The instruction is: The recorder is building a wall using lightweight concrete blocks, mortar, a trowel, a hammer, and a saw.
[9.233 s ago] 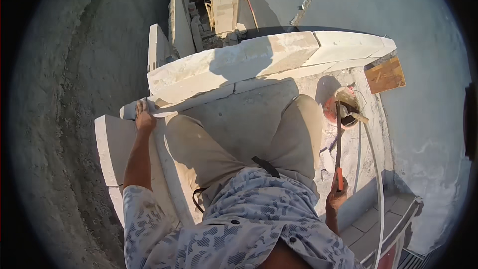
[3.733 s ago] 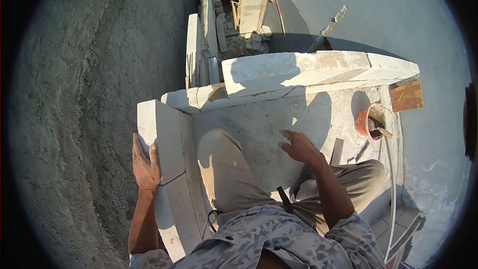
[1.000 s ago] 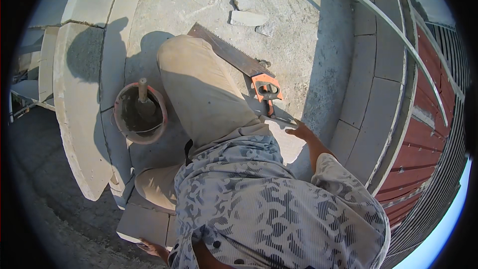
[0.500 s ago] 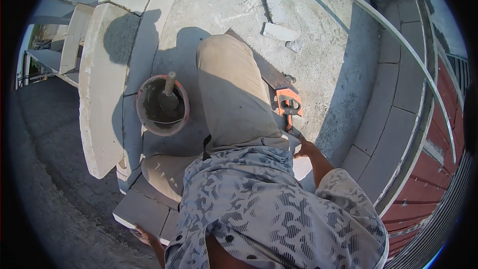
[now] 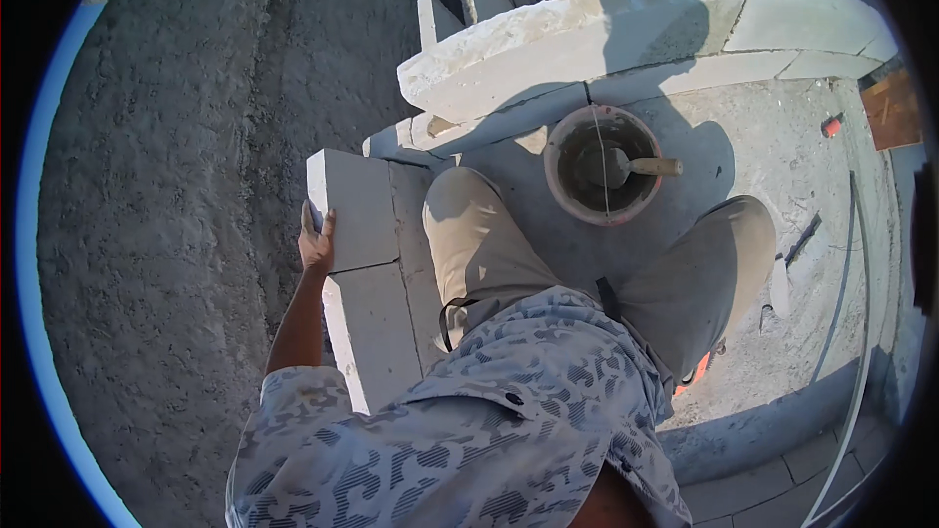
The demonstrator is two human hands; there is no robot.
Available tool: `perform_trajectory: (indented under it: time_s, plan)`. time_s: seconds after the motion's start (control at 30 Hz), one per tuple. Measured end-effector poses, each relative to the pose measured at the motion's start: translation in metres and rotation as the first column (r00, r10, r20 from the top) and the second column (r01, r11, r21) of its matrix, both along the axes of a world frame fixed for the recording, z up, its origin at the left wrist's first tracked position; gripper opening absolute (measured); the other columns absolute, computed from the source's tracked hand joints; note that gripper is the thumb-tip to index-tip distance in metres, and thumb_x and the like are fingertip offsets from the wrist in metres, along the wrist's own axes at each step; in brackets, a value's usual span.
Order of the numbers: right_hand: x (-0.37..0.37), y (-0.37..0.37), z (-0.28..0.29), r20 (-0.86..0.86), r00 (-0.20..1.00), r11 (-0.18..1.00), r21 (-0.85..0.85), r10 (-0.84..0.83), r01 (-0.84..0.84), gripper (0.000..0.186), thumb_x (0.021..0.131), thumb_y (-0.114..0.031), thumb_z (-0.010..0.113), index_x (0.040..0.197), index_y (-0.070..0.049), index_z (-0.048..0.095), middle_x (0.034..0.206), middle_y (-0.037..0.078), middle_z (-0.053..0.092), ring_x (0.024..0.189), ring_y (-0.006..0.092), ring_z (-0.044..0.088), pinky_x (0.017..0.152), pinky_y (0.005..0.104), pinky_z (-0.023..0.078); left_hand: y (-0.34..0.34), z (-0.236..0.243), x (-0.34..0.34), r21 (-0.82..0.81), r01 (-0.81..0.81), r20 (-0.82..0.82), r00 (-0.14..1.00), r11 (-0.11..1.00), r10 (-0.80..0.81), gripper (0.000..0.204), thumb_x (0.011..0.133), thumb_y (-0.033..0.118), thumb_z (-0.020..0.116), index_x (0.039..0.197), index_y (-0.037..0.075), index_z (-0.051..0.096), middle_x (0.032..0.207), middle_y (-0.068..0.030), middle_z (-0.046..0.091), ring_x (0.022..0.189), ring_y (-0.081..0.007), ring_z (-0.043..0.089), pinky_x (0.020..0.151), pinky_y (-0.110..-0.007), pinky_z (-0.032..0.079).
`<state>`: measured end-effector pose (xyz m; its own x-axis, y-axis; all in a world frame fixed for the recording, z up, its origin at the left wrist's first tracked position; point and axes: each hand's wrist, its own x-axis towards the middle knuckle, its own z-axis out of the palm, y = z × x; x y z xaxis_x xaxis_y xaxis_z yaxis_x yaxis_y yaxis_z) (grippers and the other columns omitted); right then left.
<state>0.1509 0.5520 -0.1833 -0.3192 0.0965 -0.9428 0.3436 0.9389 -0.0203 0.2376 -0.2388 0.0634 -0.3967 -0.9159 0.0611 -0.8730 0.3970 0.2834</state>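
My left hand (image 5: 318, 240) is at the outer edge of a pale masonry block (image 5: 360, 210) on the low wall at my left. One digit lies on its top and the others against its outer face. A second block (image 5: 377, 323) sits nearer to me in the same row, with a thin joint between them. My right hand is out of sight. A round bucket (image 5: 558, 181) stands beyond my knees, with grey mortar and a wooden-handled trowel (image 5: 636, 166) in it. The orange handle of a handsaw (image 5: 694, 372) shows beside my right leg, its blade mostly hidden.
A large pale slab (image 5: 548, 49) stands along the far wall behind the bucket. Left of the wall lies rough grey ground (image 5: 186, 215) at a lower level. A long thin strip (image 5: 861, 352) curves along the right side, near block scraps (image 5: 780, 284).
My view has swung to the left, bringing the left wall and bucket toward the middle. My left hand now shows fully on the block's edge. My right hand has left the view.
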Motion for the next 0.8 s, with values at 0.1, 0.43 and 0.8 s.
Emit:
perform_trajectory:
  time_s: [0.1, 0.43, 0.8]
  plan:
    - [-0.004, -0.001, 0.000, -0.019, 1.000, 1.000, 0.003, 0.013, -0.013, 0.097, 0.066, -0.039, 0.094, 0.143, -0.006, 0.046, 0.136, 0.018, 0.062, 0.128, 0.0345, 0.060, 0.106, 0.0437, 0.050, -0.001, 0.000, 0.001, -0.017, 0.010, -0.012, 1.000, 1.000, -0.010, 0.099, 0.092, 0.069, 0.060, 0.156, -0.003, 0.036, 0.149, -0.0321, 0.049, 0.139, -0.0454, 0.049, 0.114, -0.045, 0.040]
    - [0.001, 0.000, 0.005, -0.065, 0.998, 1.000, 0.006, -0.009, 0.009, 0.076, 0.072, -0.036, 0.090, 0.134, -0.009, 0.055, 0.134, 0.015, 0.063, 0.125, 0.0337, 0.061, 0.103, 0.0442, 0.051, 0.005, 0.000, 0.000, 0.018, 0.029, -0.020, 0.999, 0.999, -0.028, 0.099, 0.092, 0.068, 0.060, 0.156, -0.003, 0.035, 0.149, -0.0322, 0.049, 0.139, -0.0450, 0.049, 0.115, -0.045, 0.039]
    - [0.015, -0.029, 0.029, -0.181, 0.983, 1.000, 0.023, 0.013, -0.009, 0.054, 0.078, -0.032, 0.087, 0.123, -0.012, 0.066, 0.131, 0.011, 0.063, 0.122, 0.0329, 0.061, 0.101, 0.0448, 0.052, -0.026, -0.009, 0.028, 0.091, 0.094, -0.139, 0.987, 0.991, -0.081, 0.097, 0.097, 0.064, 0.061, 0.157, -0.006, 0.030, 0.158, -0.0288, 0.038, 0.142, -0.0403, 0.043, 0.117, -0.045, 0.036]
